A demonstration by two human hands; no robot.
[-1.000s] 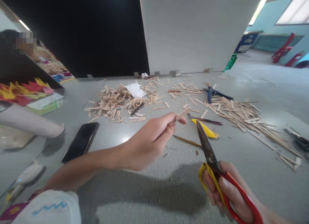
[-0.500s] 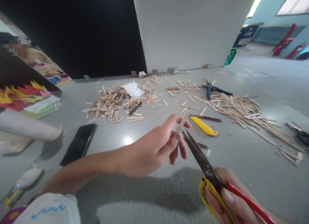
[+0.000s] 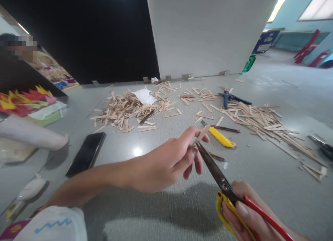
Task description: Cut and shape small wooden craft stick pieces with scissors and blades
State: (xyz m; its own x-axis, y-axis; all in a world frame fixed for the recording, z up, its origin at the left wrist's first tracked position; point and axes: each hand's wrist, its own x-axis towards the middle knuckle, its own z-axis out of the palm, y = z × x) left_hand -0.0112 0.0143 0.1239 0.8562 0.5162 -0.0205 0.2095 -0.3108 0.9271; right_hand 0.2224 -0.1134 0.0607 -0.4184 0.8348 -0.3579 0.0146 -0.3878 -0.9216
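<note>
Between thumb and fingers, my left hand (image 3: 166, 161) pinches a short wooden craft stick (image 3: 202, 134), its rounded end pointing up and right. My right hand (image 3: 249, 209) grips a pair of scissors (image 3: 215, 170) with one yellow and one red handle. The blades are closed together, and their tips touch or nearly touch the stick beside my left fingertips. Just beyond lie a yellow utility knife (image 3: 221, 137) and a dark thin pen-like tool (image 3: 225, 128).
A heap of cut stick pieces (image 3: 122, 112) lies at left centre, longer sticks (image 3: 260, 119) at right. Blue-handled pliers (image 3: 229, 98) rest among them. A phone (image 3: 85, 154) is near my left forearm. A black and white panel (image 3: 203, 33) stands behind. Another person (image 3: 43, 59) sits far left.
The scissor blades have closed from slightly apart, with their tips at the stick. The stick in my left hand has shifted a little to the right and down.
</note>
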